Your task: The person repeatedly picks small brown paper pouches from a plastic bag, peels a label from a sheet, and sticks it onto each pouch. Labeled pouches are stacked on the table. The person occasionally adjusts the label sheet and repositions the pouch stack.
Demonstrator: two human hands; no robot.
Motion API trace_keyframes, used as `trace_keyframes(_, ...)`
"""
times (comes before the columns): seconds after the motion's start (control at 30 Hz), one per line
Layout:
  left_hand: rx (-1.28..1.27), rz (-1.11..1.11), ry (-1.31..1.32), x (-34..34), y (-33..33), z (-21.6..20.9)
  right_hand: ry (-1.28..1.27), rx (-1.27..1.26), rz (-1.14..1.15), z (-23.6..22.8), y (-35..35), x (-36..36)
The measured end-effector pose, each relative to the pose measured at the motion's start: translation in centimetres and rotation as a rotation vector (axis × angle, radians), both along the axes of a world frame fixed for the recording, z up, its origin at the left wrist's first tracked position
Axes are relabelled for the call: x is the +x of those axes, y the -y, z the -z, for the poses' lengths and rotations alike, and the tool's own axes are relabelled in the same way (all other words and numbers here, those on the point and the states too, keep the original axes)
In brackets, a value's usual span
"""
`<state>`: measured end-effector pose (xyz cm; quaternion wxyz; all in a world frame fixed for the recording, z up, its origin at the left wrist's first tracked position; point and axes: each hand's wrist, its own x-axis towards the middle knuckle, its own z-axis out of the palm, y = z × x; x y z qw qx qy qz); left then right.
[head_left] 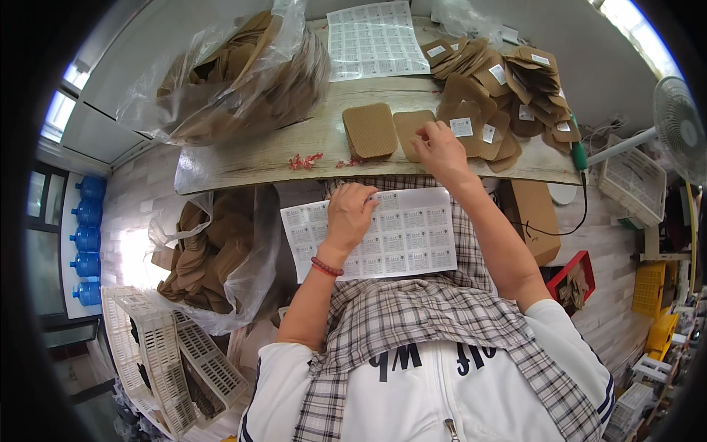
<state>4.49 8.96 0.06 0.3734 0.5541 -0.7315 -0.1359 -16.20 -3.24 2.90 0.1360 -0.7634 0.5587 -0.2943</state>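
Observation:
A sheet of printed white labels [412, 232] lies across my lap, over a plaid apron. My left hand [350, 214], with a red bead bracelet at the wrist, is closed on the upper part of this sheet. Up on the table, my right hand [442, 149] has bent fingertips at a single brown rounded pad [407, 131]; anything pinched between them is hidden. Left of that pad stands a neat stack of brown ribbed pads [369, 131]. Beside my right hand on the right lies a loose pile of brown pads [475, 110], many bearing small white labels.
A second label sheet [372, 40] lies at the table's back. Clear plastic bags of brown pads stand on the table's left [243, 81] and below it [213, 250]. Red scraps [305, 160] lie near the front edge. A green-handled tool [579, 155] and a fan [677, 118] are right.

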Motion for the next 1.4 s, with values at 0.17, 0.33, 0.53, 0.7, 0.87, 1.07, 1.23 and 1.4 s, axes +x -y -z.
trace_keyframes(0.17, 0.029, 0.018, 0.016, 0.1, 0.2, 0.1, -0.191, -0.106, 0.110, 3.1, 1.8, 1.2)
trace_keyframes(0.33, -0.012, 0.028, -0.019, 0.4, -0.1, 0.2, 0.546, 0.071, 0.266, 2.7, 3.8, -0.7)
trace_keyframes(0.53, -0.027, 0.029, -0.029, 0.5, 0.0, 0.6, 1.254, 0.460, 0.173, 0.9, 3.9, -1.2)
trace_keyframes(0.7, -0.034, 0.032, -0.024, 0.6, 0.0, 0.6, 1.339, 0.677, -0.074, -1.6, 2.2, 2.9)
trace_keyframes(0.87, -0.012, 0.048, -0.053, 0.8, 0.1, 0.3, 1.008, 0.674, 0.064, -1.8, 2.2, 5.5)
trace_keyframes(1.07, 0.031, 0.033, -0.096, 1.0, 0.2, 0.7, 0.332, -0.091, 0.006, 0.4, -0.2, 3.9)
trace_keyframes(1.23, 0.121, 0.028, -0.172, 1.1, 1.0, 0.1, 0.399, 0.015, -0.148, 0.9, -2.3, 3.4)
trace_keyframes(1.4, 0.156, -0.012, -0.191, 1.0, 0.4, -0.1, 0.210, -0.055, -0.240, 2.2, -7.5, 2.1)
